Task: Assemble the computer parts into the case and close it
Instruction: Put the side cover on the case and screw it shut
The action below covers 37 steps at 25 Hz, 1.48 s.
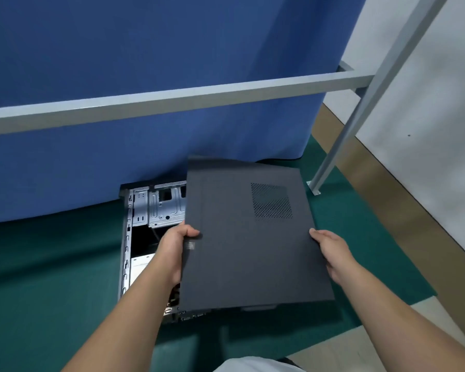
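Both hands grasp the panel: left hand (175, 248) on its left edge, right hand (330, 251) on its right. The panel (250, 237) hides most of the case (134, 232) at center frame.

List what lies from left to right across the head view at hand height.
Green mat → open computer case → left hand → dark side panel → right hand → grey frame leg → white wall.

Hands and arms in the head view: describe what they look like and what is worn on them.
Both the left hand and the right hand are bare: no gloves, rings, watch or wristbands show. The forearms are uncovered down to the bottom edge of the picture, with no sleeve in view.
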### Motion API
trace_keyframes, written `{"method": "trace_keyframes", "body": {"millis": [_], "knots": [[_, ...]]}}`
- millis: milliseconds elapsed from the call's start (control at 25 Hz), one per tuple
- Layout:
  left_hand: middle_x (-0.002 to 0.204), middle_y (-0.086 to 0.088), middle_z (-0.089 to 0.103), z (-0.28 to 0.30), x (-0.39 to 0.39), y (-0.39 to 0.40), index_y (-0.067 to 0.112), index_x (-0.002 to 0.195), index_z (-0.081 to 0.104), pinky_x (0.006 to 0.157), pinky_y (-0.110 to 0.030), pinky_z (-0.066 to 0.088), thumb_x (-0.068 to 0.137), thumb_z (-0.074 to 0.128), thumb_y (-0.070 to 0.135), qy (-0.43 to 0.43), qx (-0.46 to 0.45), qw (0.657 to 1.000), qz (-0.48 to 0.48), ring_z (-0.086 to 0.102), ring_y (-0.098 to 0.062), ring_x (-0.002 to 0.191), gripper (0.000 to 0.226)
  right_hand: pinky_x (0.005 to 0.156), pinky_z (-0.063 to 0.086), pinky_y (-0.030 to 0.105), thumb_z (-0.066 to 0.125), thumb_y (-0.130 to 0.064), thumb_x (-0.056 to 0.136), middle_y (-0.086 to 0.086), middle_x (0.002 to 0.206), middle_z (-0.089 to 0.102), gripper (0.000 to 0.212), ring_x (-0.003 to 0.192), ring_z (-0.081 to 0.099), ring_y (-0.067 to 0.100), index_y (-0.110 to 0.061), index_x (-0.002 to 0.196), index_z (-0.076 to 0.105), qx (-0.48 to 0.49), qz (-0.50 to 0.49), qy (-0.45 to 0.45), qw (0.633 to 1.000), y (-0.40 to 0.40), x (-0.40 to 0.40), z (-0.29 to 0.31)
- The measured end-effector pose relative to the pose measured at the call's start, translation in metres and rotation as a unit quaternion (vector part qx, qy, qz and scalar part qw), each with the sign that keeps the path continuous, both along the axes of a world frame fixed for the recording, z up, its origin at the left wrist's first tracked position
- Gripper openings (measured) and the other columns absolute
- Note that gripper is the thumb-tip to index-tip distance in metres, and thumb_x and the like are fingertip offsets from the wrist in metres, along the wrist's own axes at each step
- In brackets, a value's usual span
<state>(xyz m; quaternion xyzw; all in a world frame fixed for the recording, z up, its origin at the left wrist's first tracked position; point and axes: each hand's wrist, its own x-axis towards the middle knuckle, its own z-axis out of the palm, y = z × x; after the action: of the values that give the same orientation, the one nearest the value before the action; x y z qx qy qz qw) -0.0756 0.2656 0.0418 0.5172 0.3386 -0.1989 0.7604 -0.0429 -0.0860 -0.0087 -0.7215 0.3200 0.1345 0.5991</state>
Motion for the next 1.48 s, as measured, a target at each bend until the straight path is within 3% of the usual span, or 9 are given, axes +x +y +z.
{"method": "trace_keyframes", "body": {"millis": [80, 160, 280, 400, 720, 880, 1240, 1400, 1480], "knots": [[0.08, -0.004, 0.077, -0.005, -0.007, 0.022, 0.019, 0.088, 0.074, 0.056, -0.027, 0.056, 0.089, 0.061, 0.023, -0.034, 0.039, 0.997, 0.065, 0.071, -0.025, 0.063, 0.013, 0.101, 0.052, 0.052, 0.07, -0.036, 0.094, 0.003, 0.107, 0.075, 0.019, 0.106, 0.068, 0.03, -0.018, 0.092, 0.073, -0.024, -0.015, -0.035, 0.999, 0.027, 0.005, 0.006], [0.07, 0.006, 0.07, -0.013, -0.014, 0.047, 0.022, 0.075, 0.069, 0.056, -0.021, 0.046, 0.098, 0.055, 0.024, -0.089, 0.195, 0.973, 0.09, 0.063, -0.019, 0.063, 0.027, 0.101, 0.053, 0.05, 0.069, -0.031, 0.095, 0.0, 0.108, 0.074, 0.014, 0.106, 0.067, 0.027, -0.018, 0.091, 0.074, -0.027, -0.016, -0.051, 0.998, 0.056, 0.006, 0.008], [0.079, 0.0, 0.063, -0.029, -0.028, 0.076, 0.017, 0.083, 0.061, 0.067, -0.036, 0.041, 0.104, 0.047, 0.026, -0.115, 0.428, 0.893, 0.083, 0.058, -0.03, 0.084, 0.027, 0.094, 0.054, 0.04, 0.067, -0.026, 0.097, -0.004, 0.105, 0.073, 0.013, 0.1, 0.067, 0.02, -0.018, 0.091, 0.074, -0.046, 0.006, -0.061, 0.997, 0.093, 0.003, 0.002], [0.078, -0.007, 0.053, -0.047, -0.041, 0.09, 0.011, 0.093, 0.048, 0.069, -0.041, 0.039, 0.109, 0.033, 0.033, -0.05, 0.574, 0.817, 0.004, 0.052, -0.035, 0.077, 0.03, 0.076, 0.046, 0.029, 0.063, -0.026, 0.1, -0.007, 0.1, 0.07, 0.019, 0.086, 0.062, 0.012, -0.012, 0.092, 0.07, -0.104, 0.031, -0.083, 0.991, 0.127, -0.004, -0.003], [0.08, -0.008, 0.071, -0.055, -0.041, 0.1, 0.017, 0.085, 0.051, 0.072, -0.039, 0.029, 0.103, 0.035, 0.03, 0.017, 0.765, 0.613, -0.197, 0.062, -0.03, 0.094, 0.027, 0.071, 0.04, 0.032, 0.064, -0.026, 0.099, 0.004, 0.093, 0.064, 0.017, 0.089, 0.062, 0.027, -0.011, 0.095, 0.057, -0.227, 0.056, -0.088, 0.968, 0.143, -0.009, -0.003], [0.072, 0.002, 0.069, -0.052, -0.04, 0.102, 0.023, 0.074, 0.047, 0.071, -0.039, 0.022, 0.094, 0.043, 0.027, 0.056, 0.79, 0.558, -0.246, 0.057, -0.024, 0.087, 0.021, 0.07, 0.043, 0.033, 0.066, -0.032, 0.097, 0.005, 0.096, 0.065, 0.02, 0.086, 0.059, 0.024, -0.017, 0.089, 0.057, -0.305, 0.133, -0.079, 0.94, 0.133, -0.002, 0.0], [0.095, 0.006, 0.07, -0.046, -0.035, 0.126, 0.028, 0.099, 0.061, 0.072, -0.037, 0.031, 0.102, 0.024, 0.042, 0.054, 0.798, 0.509, -0.319, 0.057, -0.021, 0.093, 0.04, 0.075, 0.05, 0.037, 0.065, -0.041, 0.097, 0.005, 0.114, 0.052, 0.028, 0.097, 0.058, 0.029, -0.017, 0.104, 0.054, -0.368, 0.208, -0.034, 0.906, 0.143, 0.008, 0.006], [0.121, -0.009, 0.059, -0.051, -0.032, 0.128, 0.018, 0.12, 0.055, 0.081, -0.042, 0.045, 0.099, 0.042, 0.04, -0.055, 0.763, 0.592, -0.254, 0.055, -0.031, 0.115, 0.033, 0.1, 0.046, 0.046, 0.057, -0.037, 0.102, 0.011, 0.149, 0.039, 0.046, 0.13, 0.044, 0.034, -0.015, 0.141, 0.045, -0.425, 0.247, -0.065, 0.868, 0.146, 0.006, -0.002], [0.156, -0.011, 0.041, -0.059, -0.03, 0.12, 0.011, 0.147, 0.044, 0.109, -0.047, 0.042, 0.104, 0.042, 0.037, -0.126, 0.701, 0.647, -0.271, 0.036, -0.031, 0.146, 0.051, 0.115, 0.036, 0.046, 0.051, -0.035, 0.104, 0.008, 0.165, 0.024, 0.056, 0.147, 0.029, 0.031, -0.015, 0.154, 0.036, -0.429, 0.296, -0.148, 0.841, 0.154, 0.007, -0.005]]}}
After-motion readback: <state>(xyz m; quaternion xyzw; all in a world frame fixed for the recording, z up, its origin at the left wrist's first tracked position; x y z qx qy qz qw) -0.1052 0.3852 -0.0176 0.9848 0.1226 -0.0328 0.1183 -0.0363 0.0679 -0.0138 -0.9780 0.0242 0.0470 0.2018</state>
